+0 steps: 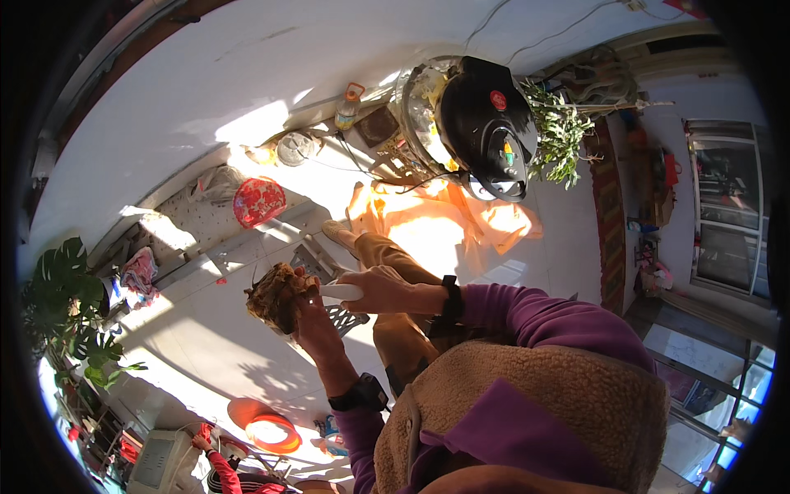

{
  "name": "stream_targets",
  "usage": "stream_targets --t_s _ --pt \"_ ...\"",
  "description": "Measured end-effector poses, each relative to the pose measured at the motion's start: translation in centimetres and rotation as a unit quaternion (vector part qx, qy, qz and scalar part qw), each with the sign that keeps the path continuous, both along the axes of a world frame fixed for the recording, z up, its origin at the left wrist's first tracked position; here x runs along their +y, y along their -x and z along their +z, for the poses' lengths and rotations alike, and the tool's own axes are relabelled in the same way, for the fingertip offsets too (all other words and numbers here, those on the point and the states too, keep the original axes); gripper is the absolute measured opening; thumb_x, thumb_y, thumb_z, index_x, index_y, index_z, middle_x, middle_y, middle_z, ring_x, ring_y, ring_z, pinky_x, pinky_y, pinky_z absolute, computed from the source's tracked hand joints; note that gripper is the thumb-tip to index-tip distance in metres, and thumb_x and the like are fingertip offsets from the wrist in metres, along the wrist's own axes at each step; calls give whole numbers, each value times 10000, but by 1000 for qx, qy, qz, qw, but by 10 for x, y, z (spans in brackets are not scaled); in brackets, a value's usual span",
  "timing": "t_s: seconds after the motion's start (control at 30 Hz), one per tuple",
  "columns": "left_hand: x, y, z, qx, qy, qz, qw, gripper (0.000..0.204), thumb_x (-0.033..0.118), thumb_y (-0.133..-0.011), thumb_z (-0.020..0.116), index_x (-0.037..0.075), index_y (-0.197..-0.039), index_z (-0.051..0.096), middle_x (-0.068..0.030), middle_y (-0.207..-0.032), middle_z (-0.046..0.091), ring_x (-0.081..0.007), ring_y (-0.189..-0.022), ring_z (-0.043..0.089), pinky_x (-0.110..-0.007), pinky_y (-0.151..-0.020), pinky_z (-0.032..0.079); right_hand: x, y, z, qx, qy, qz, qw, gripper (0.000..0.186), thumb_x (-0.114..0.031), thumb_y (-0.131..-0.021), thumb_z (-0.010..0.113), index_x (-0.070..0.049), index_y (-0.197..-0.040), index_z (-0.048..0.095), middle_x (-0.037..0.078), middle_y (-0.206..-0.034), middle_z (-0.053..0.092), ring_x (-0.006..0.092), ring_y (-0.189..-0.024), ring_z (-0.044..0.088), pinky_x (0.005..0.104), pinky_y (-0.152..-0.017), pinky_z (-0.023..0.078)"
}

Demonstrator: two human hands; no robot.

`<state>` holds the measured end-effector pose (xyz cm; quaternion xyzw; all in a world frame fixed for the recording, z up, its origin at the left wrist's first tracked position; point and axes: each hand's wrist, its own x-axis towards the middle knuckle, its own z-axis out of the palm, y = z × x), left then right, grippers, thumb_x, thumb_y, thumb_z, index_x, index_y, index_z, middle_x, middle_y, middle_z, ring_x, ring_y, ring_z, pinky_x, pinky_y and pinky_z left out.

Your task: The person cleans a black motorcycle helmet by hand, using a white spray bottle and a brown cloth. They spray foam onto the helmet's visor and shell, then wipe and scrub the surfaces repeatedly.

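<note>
My left hand (314, 323) is closed round a brown, rough, root-like clump (273, 301), its fingers curled over the side nearest me. Ragged dark bits stick out of the clump's top. With my right hand (377, 291) I grip a smooth white tool (341, 292), which points left at the clump. Whether its tip touches the clump, and what kind of tool it is, I cannot tell. Both hands are close together above my lap, and my legs (395, 253) stretch out beneath them.
A grey slatted plastic piece (350, 319) lies under my hands. Beyond my feet are orange sheeting (436, 218), a black round-lidded appliance (485, 115) and a red patterned round item (259, 202). At lower left, another person's red sleeve (224, 473) is near an orange basin (273, 433).
</note>
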<state>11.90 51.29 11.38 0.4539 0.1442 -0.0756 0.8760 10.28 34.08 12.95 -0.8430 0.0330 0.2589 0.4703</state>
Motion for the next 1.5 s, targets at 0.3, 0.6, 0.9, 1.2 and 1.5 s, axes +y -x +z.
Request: stream_targets --t_s 0.3,0.6,0.9,1.2,1.5 --pt "-83 85 52 90 53 -71 992 365 201 -1057 529 34 -1381 506 -112 -1391 575 -147 -995 595 -274 -713 462 -47 141 31 -46 -62 -101 992 470 -168 -781 729 -117 -1234 612 153 -898 705 373 -810 697 442 -722 542" --pt "-190 130 114 86 -30 -173 981 298 100 -1062 470 -34 -1327 497 -106 -1272 583 -128 -881 531 -252 -638 427 -167 204 23 -402 -23 -91 911 586 -189 -786 778 -129 -1344 609 47 -819 598 255 -727 616 393 -661 479" --pt "-356 178 188 139 163 -235 948 390 245 -1071 450 4 -1377 445 -100 -1192 563 -165 -937 502 -295 -730 404 -330 227 43 -452 -197 -123 861 678 -259 -786 775 -90 -1391 521 131 -1319 569 336 -1213 574 464 -979 490" --pt "-479 182 140 -3 -102 -209 973 446 221 -1095 369 -1 -1481 376 -151 -1453 480 -302 -1320 488 -521 -1240 269 -481 268 56 -306 -205 -70 927 747 -302 -791 813 -48 -1416 493 172 -1446 515 351 -1318 527 474 -1050 459" --pt "-482 176 75 11 -34 -84 996 433 279 -1076 472 81 -1460 441 -101 -1325 578 -247 -1219 551 -466 -1127 403 -555 248 20 -290 56 -192 936 317 12 -765 655 -20 -1078 621 142 -1029 640 344 -968 621 409 -873 516"
